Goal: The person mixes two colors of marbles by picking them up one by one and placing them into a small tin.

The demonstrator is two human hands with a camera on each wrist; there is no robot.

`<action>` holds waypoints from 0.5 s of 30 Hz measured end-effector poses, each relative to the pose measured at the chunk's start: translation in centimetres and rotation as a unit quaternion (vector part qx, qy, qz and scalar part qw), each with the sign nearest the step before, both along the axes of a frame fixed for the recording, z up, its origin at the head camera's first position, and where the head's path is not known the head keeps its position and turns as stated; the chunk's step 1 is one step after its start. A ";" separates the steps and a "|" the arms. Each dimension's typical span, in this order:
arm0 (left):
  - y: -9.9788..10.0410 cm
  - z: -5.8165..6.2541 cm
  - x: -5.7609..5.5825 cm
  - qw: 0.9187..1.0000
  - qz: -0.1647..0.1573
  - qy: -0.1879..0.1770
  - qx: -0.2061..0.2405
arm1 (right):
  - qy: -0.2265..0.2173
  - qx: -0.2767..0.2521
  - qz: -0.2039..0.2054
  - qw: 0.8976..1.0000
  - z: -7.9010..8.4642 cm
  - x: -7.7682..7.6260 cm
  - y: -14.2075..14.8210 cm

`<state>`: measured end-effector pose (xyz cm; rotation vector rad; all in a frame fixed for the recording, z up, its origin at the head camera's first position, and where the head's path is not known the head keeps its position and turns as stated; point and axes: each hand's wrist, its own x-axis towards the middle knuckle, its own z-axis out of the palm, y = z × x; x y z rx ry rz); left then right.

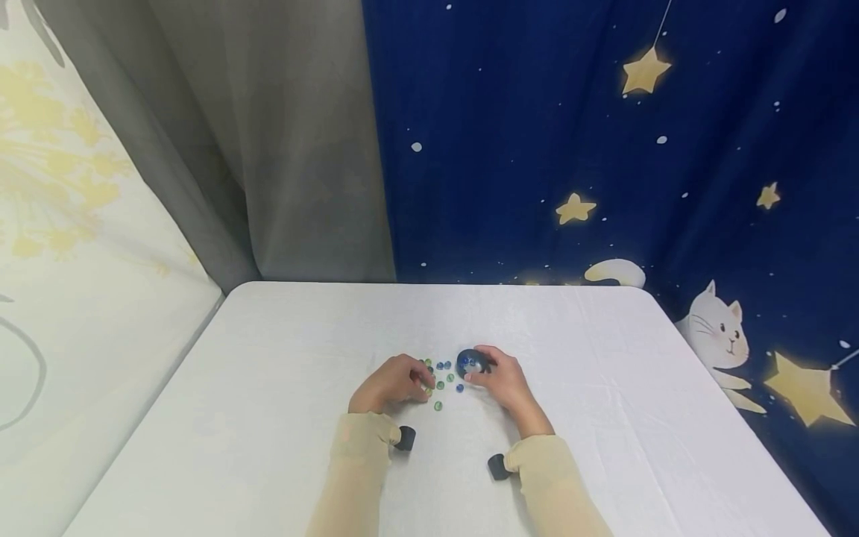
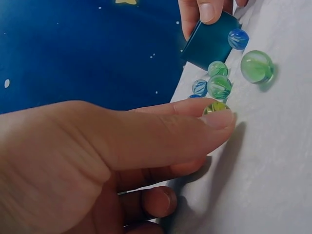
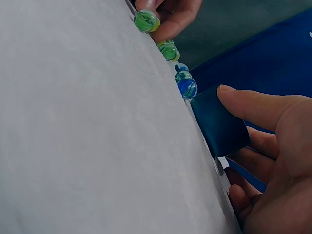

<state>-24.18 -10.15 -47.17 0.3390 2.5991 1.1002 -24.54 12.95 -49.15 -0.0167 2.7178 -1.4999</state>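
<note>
My left hand point(image 1: 394, 380) is at the left side of a loose group of glass marbles. Between its thumb and forefinger it pinches a yellow-green marble point(image 2: 213, 107), mostly covered by the thumb in the left wrist view. With thumb and fingers my right hand point(image 1: 508, 379) holds a small dark teal cup point(image 3: 219, 122) by its side, low at the tabletop. From above, the cup's round mouth shows blue marbles point(image 1: 470, 362) inside. Green marbles point(image 2: 257, 67) and blue marbles point(image 2: 200, 87) lie between the hands, and one blue marble point(image 2: 238, 39) is close to the cup.
A white cloth covers the table point(image 1: 268, 373). Beyond its far edge hang a grey curtain point(image 1: 309, 149) and a dark blue curtain point(image 1: 483, 149) with stars and a cat. Black wrist cameras point(image 1: 405, 438) sit by both sleeves. A pale patterned cloth point(image 1: 80, 261) stands at the left.
</note>
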 end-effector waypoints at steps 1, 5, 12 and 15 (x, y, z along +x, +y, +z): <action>0.0 0.0 0.0 1.000 0.001 0.001 -0.001 | 0.000 0.000 0.000 1.000 0.0 0.0 0.0; 0.0 0.1 0.0 1.000 0.003 0.005 0.000 | -0.001 -0.003 0.000 1.000 0.1 0.0 0.0; 0.1 0.0 -0.1 1.000 0.007 0.012 0.009 | 0.001 -0.002 0.001 1.000 -0.1 0.0 0.0; 0.1 -0.2 -0.2 1.000 0.010 0.018 0.014 | 0.001 -0.004 0.002 1.000 0.0 -0.1 0.1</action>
